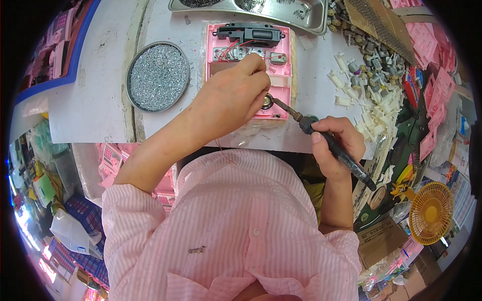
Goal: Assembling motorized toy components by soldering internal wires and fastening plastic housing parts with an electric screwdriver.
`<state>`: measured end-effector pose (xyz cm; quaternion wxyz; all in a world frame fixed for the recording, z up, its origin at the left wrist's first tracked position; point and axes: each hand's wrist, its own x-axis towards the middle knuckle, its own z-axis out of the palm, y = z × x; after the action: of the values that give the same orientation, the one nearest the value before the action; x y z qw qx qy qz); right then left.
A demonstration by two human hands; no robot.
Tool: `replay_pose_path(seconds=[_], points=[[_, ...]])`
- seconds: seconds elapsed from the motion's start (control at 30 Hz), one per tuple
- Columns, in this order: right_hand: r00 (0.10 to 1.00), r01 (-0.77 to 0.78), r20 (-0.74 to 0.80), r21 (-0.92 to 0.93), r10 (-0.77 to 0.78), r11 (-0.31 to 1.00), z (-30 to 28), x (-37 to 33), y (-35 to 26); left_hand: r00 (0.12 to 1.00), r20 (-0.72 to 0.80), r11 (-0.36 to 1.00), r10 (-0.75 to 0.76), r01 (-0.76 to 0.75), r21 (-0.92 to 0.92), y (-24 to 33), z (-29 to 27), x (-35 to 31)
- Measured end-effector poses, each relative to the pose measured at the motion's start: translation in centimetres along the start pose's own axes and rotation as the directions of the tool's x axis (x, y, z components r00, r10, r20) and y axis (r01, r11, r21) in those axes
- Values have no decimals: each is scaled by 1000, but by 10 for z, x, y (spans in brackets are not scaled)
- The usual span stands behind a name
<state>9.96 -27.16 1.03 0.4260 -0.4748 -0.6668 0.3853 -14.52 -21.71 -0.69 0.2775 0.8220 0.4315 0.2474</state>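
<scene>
A pink plastic housing (284, 108) lies open on the table. It holds a black compartment part (258, 35), red wires (234, 48), a small silvery motor (278, 58) and a round speaker-like part (267, 102) low in it. My left hand (233, 93) reaches over the housing with its fingers curled together beside the round part; what they pinch, if anything, is hidden. In my right hand (337, 145) is a soldering iron (289, 109), held by its black handle, its tip at the round part's edge. A thin wire (225, 153) hangs below my left forearm.
A round dish of small screws (158, 77) stands on the left. Behind the housing is a metal tray (281, 14) with dark small parts. Small motors (374, 62) and white plastic pieces (374, 113) are heaped on the right, near a yellow fan (431, 213).
</scene>
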Motion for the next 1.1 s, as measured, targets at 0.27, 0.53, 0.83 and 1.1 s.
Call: replay_pose_path(seconds=[0.27, 0.53, 0.83, 1.1], points=[[999, -20, -37, 31, 21, 999, 0, 0, 3, 1000, 21, 1000, -18, 17, 21, 0, 0, 0], [999, -8, -50, 7, 8, 1000, -2, -1, -1, 1000, 16, 999, -16, 16, 36, 1, 1, -1], [985, -18, -173, 35, 24, 999, -19, -11, -6, 1000, -10, 1000, 8, -8, 18, 1, 1, -4], [996, 31, -89, 3, -31, 1000, -16, -11, -2, 991, -46, 992, 126, -124, 35, -4, 3, -2]])
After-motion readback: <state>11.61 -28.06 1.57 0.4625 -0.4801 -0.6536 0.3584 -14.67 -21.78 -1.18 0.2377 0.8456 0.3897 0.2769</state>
